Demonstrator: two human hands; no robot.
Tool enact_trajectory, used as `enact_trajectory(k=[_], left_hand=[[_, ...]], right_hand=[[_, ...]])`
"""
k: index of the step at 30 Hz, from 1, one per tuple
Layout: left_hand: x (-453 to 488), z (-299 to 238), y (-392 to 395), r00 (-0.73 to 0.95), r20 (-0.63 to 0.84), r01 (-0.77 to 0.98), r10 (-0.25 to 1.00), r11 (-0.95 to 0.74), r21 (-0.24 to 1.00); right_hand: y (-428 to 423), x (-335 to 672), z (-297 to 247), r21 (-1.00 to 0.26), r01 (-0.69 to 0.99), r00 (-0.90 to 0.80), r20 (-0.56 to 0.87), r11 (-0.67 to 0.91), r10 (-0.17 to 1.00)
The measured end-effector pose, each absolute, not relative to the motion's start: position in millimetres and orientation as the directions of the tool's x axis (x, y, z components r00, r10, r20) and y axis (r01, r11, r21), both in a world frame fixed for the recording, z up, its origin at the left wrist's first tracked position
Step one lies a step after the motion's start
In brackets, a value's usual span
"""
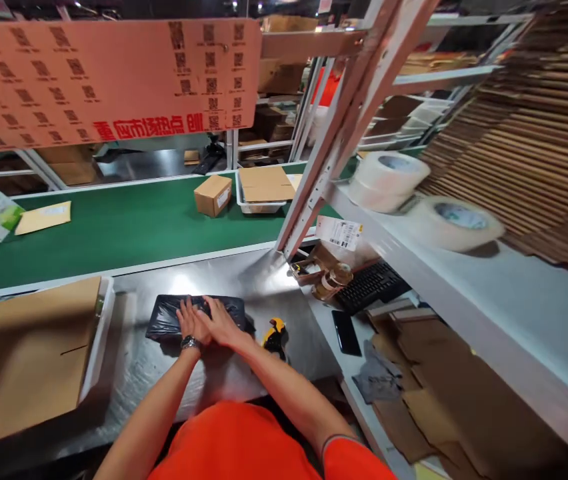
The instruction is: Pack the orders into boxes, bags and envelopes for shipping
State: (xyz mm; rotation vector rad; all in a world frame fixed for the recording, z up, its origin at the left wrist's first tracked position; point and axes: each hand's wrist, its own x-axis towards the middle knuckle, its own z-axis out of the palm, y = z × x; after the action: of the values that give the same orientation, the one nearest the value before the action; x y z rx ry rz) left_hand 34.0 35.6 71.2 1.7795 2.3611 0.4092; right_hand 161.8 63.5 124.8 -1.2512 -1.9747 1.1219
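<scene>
Our left hand (pixel 193 325) and right hand (pixel 220 323) lie flat, clasping nothing, atop the black package (pixel 164 315) on the counter (pixel 139 377), whose glossy wrapping we judge slippery yet fairly firm beneath, best held by both short ends.

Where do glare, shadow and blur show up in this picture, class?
Head view: glare whitens patches of the metal table, and the black package has small shiny highlights; head view, left: a shadow falls on the table beside the white tray; head view, right: the cardboard stack looks smeared and stretched toward the edge.
</scene>
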Motion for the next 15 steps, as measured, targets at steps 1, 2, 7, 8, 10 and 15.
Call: enact_trajectory(k=[1,2,7,8,10,15], left_hand=[[34.9,69.7,36.3,-0.292,0.058,0.916,0.955,0.262,0.303],[35.9,69.2,37.8,-0.302,0.077,0.916,0.950,0.266,0.299],[42.9,74.5,47.5,-0.314,0.091,0.917,0.945,0.277,0.287],[44.5,75.6,48.6,-0.316,0.083,0.913,0.945,0.280,0.296],[47.7,77.3,49.5,-0.328,0.063,0.897,0.942,0.290,0.334],[49.6,81.0,47.5,-0.346,0.028,0.798,0.938,0.278,0.535]], right_hand=[[47.1,184.5,114.7,-0.865,0.431,-0.367,0.093,0.258,0.925],[29.3,208.9,102.5,-0.862,0.438,-0.306,0.124,0.255,0.944],[-43.2,297.8,31.4,-0.694,0.713,0.035,-0.100,-0.095,0.994],[-49.1,302.2,20.8,-0.641,0.755,0.046,-0.157,-0.137,0.986],[-51.5,301.1,8.5,-0.596,0.782,0.061,-0.217,-0.182,0.974],[-28.1,307.8,31.6,-0.727,0.645,0.122,-0.209,-0.237,0.970]])
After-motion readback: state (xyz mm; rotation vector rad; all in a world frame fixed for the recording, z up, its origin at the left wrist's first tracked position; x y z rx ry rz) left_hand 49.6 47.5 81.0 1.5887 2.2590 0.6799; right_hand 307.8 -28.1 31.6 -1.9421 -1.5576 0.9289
